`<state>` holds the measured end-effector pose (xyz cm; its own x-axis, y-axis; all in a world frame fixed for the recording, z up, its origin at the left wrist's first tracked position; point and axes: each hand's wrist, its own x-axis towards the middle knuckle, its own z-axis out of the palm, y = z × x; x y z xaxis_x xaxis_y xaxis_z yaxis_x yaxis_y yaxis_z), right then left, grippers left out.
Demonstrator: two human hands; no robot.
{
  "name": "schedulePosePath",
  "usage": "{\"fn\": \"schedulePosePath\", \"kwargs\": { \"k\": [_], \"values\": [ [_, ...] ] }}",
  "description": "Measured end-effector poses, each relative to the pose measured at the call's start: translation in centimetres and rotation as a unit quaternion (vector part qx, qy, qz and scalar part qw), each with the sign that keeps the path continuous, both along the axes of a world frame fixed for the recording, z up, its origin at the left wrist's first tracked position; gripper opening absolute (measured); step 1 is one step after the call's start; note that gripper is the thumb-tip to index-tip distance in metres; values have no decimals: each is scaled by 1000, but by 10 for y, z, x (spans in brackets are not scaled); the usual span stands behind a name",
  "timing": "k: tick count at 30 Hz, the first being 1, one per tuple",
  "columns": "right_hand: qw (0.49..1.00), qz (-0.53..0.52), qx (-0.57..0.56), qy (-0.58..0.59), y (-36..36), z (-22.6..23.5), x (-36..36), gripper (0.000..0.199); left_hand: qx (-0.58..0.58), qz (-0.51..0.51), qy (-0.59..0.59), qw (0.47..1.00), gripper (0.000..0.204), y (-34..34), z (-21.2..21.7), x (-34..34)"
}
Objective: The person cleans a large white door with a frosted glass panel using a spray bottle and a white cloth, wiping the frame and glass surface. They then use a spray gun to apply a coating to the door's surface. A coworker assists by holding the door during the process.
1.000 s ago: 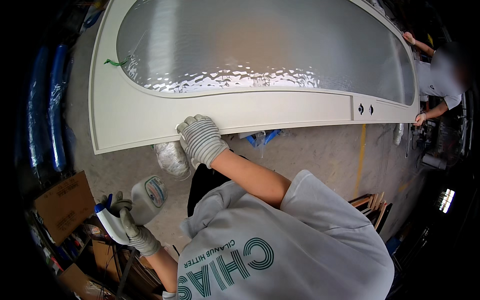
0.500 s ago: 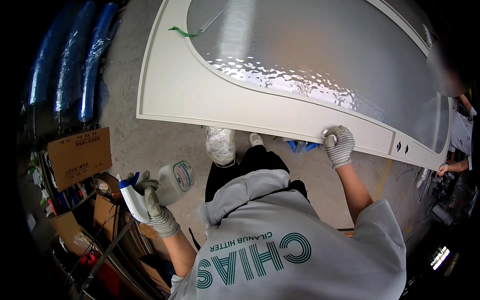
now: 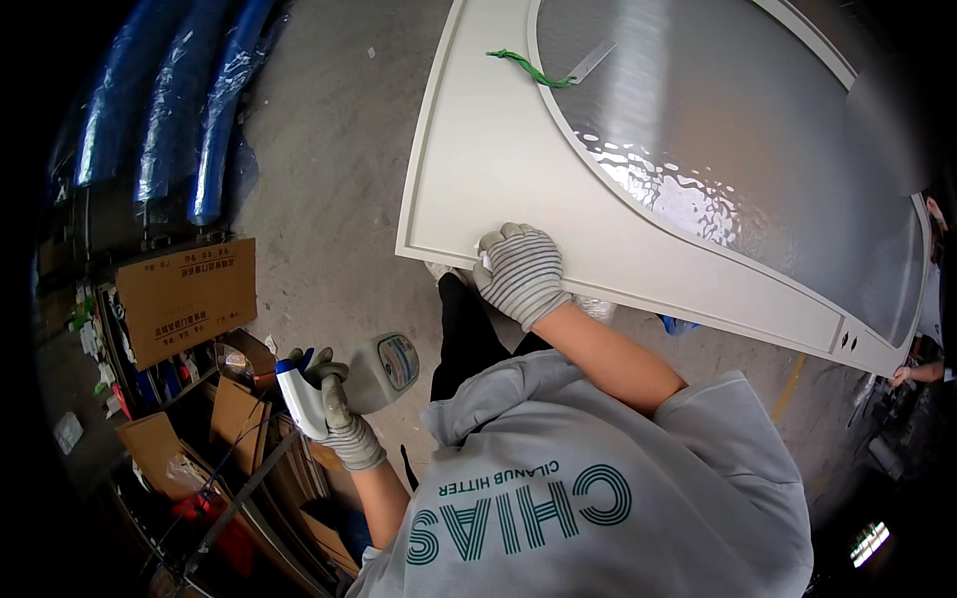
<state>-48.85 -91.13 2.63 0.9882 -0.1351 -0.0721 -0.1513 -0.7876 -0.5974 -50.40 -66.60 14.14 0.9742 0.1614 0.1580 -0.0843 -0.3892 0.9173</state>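
My left hand (image 3: 349, 424), in a grey-and-white striped work glove, is closed round the neck of a spray bottle (image 3: 371, 381) with a white and blue trigger head. The bottle tilts, held out over the floor at the left. My right hand (image 3: 523, 274), gloved alike, rests on the near edge of a cream door panel (image 3: 469, 189), fingers curled. A bit of something white peeks out beside its fingers; its kind is hidden. Curved textured glass (image 3: 718, 130) fills much of the panel. A green cord (image 3: 525, 70) with a pale tag lies across the frame and glass.
Blue film-wrapped rolls (image 3: 164, 130) stand at the far left. Below them are a brown cardboard sheet (image 3: 187, 304) and a rack of boards and scraps. Another person's hand (image 3: 905, 376) touches the panel's far right corner. My legs are beneath the panel's near edge.
My right hand has moved left along the panel's near edge, toward its left corner. The panel appears farther right in view. The spray bottle stays in my left hand.
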Motion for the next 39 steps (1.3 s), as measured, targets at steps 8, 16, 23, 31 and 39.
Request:
{"fn": "schedulePosePath", "kwargs": {
  "k": [8,16,23,31,39],
  "values": [
    [993,-116,-26,18,82,4,74,12,-28,-177,-18,984,48,68,-7,186],
    [732,-673,-102,-29,-59,1,-81,25,5,-275,-26,961,35,91,2,289],
    [827,-541,-133,-70,36,-16,96,39,-38,-348,-19,937,37,21,18,293],
    [866,-478,73,-129,20,29,97,44,-45,-382,-63,921,51,-11,47,338],
    [815,-540,-198,-68,-11,-16,38,32,-37,-354,13,934,48,-6,18,401]
  ]
}}
